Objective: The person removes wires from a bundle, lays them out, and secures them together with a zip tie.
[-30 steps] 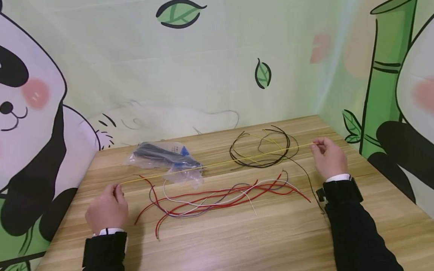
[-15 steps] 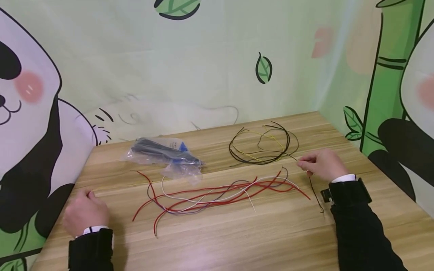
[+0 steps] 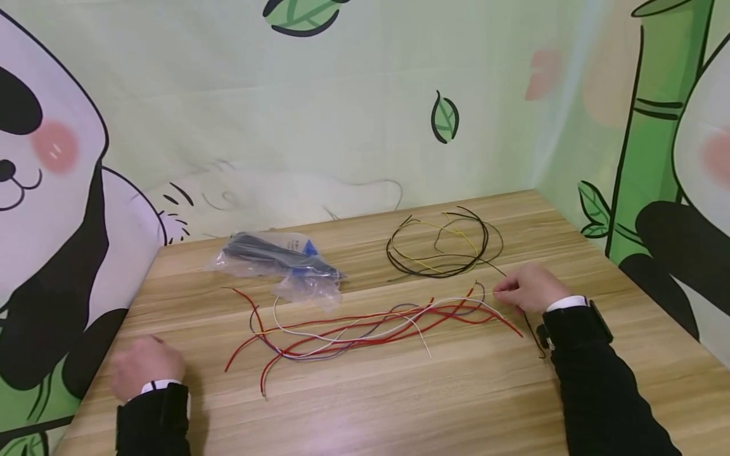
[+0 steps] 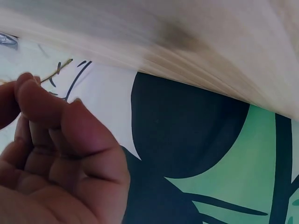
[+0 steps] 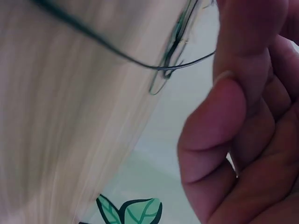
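Observation:
A thin yellow wire (image 3: 274, 330) runs low across the table, faint over the spread red wires (image 3: 241, 350). My left hand (image 3: 148, 364), blurred in the head view, pinches its left end; the left wrist view shows the yellow wire tip (image 4: 56, 71) poking past the fingers. My right hand (image 3: 533, 291) has thumb and index together at the wire's right end, though the pinch point is mostly hidden in the right wrist view. A dark wire (image 3: 533, 335) passes beneath that hand. White (image 3: 422, 335) and purple wires lie among the red ones.
A coil of black wire (image 3: 390, 256) with yellow strands lies at the back right of the wooden table (image 3: 371, 411). At the back left is a clear plastic bag (image 3: 279, 259) of dark strips. A panda-printed cloth (image 3: 353, 114) hangs behind.
Both hands have lowered toward the table; the left also moved leftward, the right slightly inward. The yellow wire, earlier stretched above the coil, now lies across the red wires.

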The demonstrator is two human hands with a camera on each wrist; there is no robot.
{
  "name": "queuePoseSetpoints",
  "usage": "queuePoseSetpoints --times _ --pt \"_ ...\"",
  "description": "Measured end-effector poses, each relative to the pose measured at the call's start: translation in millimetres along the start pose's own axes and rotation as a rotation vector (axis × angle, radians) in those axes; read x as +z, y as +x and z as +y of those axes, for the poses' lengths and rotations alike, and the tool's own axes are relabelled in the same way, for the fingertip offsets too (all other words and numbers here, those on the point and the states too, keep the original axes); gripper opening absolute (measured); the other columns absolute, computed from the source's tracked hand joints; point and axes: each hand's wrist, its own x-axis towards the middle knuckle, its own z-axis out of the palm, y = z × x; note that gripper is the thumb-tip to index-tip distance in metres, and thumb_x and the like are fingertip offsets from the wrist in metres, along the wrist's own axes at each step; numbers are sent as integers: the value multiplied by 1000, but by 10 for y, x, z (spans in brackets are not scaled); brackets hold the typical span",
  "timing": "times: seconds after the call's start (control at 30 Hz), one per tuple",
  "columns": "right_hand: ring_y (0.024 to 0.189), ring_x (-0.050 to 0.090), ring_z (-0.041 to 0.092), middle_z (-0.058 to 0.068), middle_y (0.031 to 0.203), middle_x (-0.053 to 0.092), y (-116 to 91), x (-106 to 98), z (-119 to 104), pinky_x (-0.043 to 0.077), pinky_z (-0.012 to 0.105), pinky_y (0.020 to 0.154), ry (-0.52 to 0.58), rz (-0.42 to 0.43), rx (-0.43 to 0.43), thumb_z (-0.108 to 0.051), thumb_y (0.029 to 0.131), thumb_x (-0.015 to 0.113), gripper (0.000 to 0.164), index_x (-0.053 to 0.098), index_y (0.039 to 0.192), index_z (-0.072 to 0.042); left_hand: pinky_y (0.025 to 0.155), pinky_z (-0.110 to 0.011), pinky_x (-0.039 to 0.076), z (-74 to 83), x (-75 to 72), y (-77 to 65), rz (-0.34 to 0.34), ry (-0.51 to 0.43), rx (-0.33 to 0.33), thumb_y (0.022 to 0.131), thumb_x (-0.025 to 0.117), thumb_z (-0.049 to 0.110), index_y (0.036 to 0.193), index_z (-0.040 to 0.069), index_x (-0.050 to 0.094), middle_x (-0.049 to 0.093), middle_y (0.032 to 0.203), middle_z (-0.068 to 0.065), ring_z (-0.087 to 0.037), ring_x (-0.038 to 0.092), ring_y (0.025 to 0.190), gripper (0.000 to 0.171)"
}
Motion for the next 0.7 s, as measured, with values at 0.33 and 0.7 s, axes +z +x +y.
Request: queuePoseSetpoints --times 0.33,0.7 --pt "51 60 9 -3 64 66 51 87 35 44 26 53 7 -90 26 -12 92 67 23 75 107 2 63 -53 45 7 25 -4 -52 30 37 89 48 14 92 -3 69 65 107 -37 -53 63 96 28" --pt "48 58 10 -3 61 62 71 127 2 46 26 51 4 -102 33 -11 89 66 25 74 111 0 67 -55 47 20 35 -7 -87 39 38 88 49 16 88 -2 69 64 111 -38 -53 63 100 27"
